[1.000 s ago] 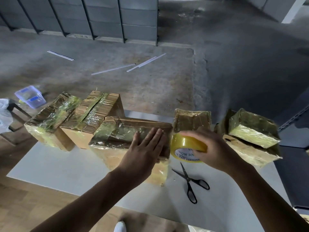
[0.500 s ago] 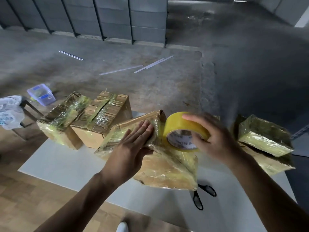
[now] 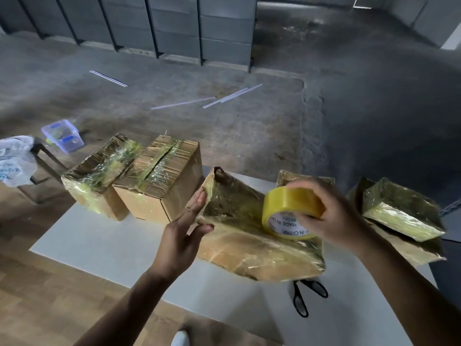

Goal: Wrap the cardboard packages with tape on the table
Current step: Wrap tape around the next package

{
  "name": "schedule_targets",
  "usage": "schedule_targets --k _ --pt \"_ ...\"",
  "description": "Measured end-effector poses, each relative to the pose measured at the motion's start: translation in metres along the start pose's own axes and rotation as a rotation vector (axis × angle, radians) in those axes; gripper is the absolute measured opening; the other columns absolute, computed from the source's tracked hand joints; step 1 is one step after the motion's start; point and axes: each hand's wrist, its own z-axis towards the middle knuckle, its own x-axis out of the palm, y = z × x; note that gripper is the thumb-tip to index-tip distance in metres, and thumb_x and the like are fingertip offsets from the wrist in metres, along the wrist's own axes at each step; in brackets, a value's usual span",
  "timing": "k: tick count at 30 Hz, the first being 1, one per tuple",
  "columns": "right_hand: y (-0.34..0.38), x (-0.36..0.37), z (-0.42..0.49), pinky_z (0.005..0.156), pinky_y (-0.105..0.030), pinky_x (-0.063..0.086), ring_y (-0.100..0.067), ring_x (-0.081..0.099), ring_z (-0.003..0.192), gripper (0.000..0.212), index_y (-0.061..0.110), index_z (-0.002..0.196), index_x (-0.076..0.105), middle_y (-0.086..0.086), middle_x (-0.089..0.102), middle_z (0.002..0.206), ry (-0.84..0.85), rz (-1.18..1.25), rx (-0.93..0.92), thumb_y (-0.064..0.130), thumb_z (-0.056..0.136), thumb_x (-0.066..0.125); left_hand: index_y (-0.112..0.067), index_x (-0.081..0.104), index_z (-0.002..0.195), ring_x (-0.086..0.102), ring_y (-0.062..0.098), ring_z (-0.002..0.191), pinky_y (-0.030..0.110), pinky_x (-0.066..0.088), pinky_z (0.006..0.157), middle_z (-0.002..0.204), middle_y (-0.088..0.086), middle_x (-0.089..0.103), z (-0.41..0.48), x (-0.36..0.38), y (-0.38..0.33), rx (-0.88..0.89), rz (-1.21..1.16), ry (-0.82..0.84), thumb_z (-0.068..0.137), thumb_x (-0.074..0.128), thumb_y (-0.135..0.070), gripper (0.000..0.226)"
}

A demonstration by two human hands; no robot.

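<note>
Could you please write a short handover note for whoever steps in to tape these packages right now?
Left hand: open, flat against the left end of the tilted, tape-covered cardboard package.
Right hand: grip on the yellow tape roll, pressed to that package.
Black-handled scissors lie partly under it on the white table.
Other packages look wrapped; the second from left shows bare cardboard.
Left: finish this one.
</note>
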Motion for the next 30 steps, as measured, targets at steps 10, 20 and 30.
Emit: schedule_targets --k 10,20,30 --pt "0.02 0.048 0.019 0.073 -0.011 0.037 0.001 0.043 0.089 0.058 0.036 0.129 0.05 0.007 0.049 0.104 0.019 -0.152 -0.048 0.01 0.081 0.071 -0.01 0.037 0.147 0.022 0.028 0.146 0.054 0.03 0.112 0.157 0.009 0.029 0.016 -0.025 0.003 0.349 0.908 0.37 0.074 0.078 -0.033 0.087" --pt "0.019 0.074 0.02 0.071 -0.036 0.053 -0.015 0.058 0.089 0.053 0.047 0.132 0.038 0.005 0.054 0.109 0.17 -0.079 -0.021 0.04 0.081 0.051 -0.008 0.057 0.133 0.052 0.018 0.128 0.032 0.053 0.087 0.141 0.004 0.052 -0.018 -0.022 0.057 0.243 0.777 0.266 0.083 0.066 -0.024 0.053" --pt "0.026 0.034 0.02 0.065 -0.016 0.044 -0.011 0.056 0.081 0.063 0.049 0.138 0.041 0.01 0.047 0.098 0.377 -0.403 0.038 0.028 0.083 0.064 -0.017 0.057 0.133 0.054 0.018 0.126 0.049 0.051 0.094 0.135 0.001 0.059 -0.012 -0.013 0.052 0.138 0.803 0.367 0.069 0.083 -0.015 0.069"
